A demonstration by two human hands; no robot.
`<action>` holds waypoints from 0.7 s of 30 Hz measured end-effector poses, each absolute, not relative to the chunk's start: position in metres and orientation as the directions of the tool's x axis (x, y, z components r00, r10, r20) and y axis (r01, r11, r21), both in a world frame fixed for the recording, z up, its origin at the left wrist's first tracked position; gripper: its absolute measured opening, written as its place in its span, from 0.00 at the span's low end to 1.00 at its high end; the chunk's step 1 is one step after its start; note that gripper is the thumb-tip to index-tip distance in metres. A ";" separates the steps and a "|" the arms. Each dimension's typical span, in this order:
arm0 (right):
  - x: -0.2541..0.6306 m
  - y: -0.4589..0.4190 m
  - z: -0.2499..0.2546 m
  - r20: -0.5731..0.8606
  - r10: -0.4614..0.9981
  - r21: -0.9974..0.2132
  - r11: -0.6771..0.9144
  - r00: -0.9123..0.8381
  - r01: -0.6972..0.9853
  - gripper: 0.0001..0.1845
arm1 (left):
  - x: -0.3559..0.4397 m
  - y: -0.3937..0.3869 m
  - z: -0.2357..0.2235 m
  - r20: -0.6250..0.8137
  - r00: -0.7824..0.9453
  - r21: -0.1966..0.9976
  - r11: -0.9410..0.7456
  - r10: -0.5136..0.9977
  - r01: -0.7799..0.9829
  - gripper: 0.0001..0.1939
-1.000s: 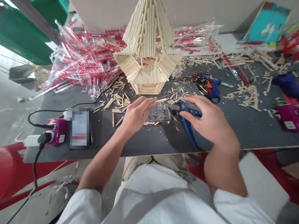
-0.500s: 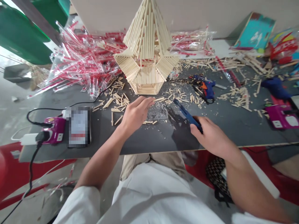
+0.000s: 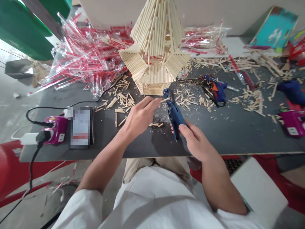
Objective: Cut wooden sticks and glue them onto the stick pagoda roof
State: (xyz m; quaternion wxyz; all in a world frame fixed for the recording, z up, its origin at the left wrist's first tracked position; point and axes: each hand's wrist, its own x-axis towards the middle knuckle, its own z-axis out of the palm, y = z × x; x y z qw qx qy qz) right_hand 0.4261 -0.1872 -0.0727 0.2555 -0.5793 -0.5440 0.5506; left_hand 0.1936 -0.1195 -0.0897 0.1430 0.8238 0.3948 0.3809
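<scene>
My left hand [image 3: 143, 113] is closed in a pinch on a short pale wooden stick [image 3: 165, 100], which points right. The stick's free end reaches the jaws of a blue hand cutter [image 3: 175, 114]. My right hand [image 3: 194, 136] is wrapped round the cutter's handles, which stand apart. Whether the blade touches the stick I cannot tell. Just beyond both hands stands a lantern-shaped model [image 3: 157, 71] built of wooden sticks. Under my left fingers lies a clear plastic piece [image 3: 161, 118], partly hidden.
Cut stick pieces [image 3: 122, 98] litter the dark table [image 3: 233, 133]. Red-and-clear wrappers [image 3: 88, 60] heap up at the back left. A phone [image 3: 81, 127] lies beside a purple power adapter [image 3: 55, 128] with cables. On the right are a blue glue gun [image 3: 220, 90] and another purple adapter [image 3: 294, 122].
My right hand has swung the cutter leftward and turned it upright, bringing its jaws to the stick. The cutter's handles now show apart. My left hand has shifted slightly right. The view has shifted a little.
</scene>
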 end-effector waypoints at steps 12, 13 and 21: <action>0.418 -0.187 -0.068 -0.191 0.957 -0.901 -0.082 -0.220 0.427 0.28 | 0.198 -0.120 -0.087 0.506 0.413 0.528 -0.650 0.757 0.547 0.16; 0.417 -0.187 -0.068 -0.188 0.957 -0.899 -0.077 -0.221 0.432 0.28 | 0.198 -0.120 -0.087 0.508 0.412 0.525 -0.651 0.756 0.547 0.16; 0.416 -0.186 -0.065 -0.169 0.957 -0.886 -0.043 -0.235 0.462 0.25 | 0.198 -0.121 -0.086 0.511 0.408 0.524 -0.651 0.756 0.549 0.17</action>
